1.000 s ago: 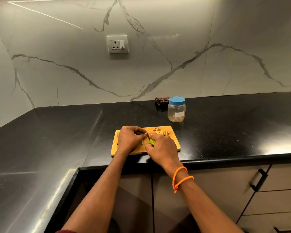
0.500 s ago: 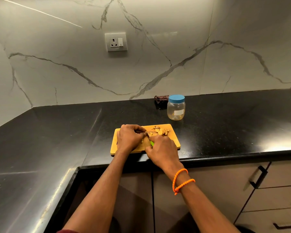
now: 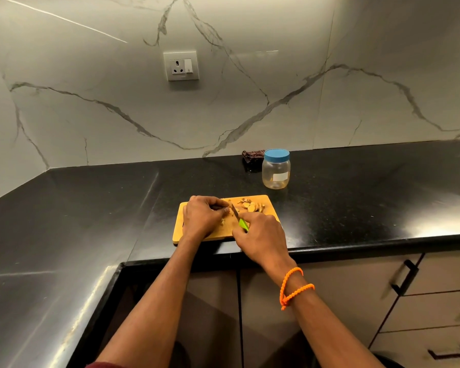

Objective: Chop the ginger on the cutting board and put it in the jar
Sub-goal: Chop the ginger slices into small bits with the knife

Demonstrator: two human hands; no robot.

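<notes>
Cut ginger (image 3: pixel 251 206) lies at the board's (image 3: pixel 270 208) 1 o'clock corner. The left hand (image 3: pixel 202 217) curls over an uncut piece, mostly hidden, at the board's middle. The right hand (image 3: pixel 260 236) grips a green-handled knife (image 3: pixel 239 218), blade beside the left fingertips. A lidded jar (image 3: pixel 276 169) stands on the bench (image 3: pixel 356 197) at the board's 1 o'clock.

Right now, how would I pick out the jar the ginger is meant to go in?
Find the black counter under the marble wall. Behind the far right corner of the wooden cutting board stands the jar, beside a dark crumpled cloth. It is the only clear container there, with a blue lid and a white label.
</notes>
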